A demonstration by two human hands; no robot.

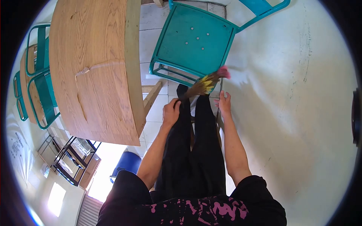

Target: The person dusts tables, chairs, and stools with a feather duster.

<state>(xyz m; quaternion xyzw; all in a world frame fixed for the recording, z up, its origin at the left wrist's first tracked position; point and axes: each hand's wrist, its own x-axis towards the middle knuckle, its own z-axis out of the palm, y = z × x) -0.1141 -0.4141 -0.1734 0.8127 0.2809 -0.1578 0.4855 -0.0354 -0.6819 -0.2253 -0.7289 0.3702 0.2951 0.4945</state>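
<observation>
A feather duster with brown, yellow and pink feathers is in my left hand, whose fingers are closed round its dark handle end. Its pink tip reaches over the front edge of a teal metal chair with several small holes in the seat; whether it touches the chair I cannot tell. My right hand is held near the wall, right of the duster, with its fingers apart and nothing in it.
A wooden table with cracked veneer stands at the left. Beyond it are more teal chairs and a black metal rack. A blue bin is at the lower left. The pale wall runs along the right.
</observation>
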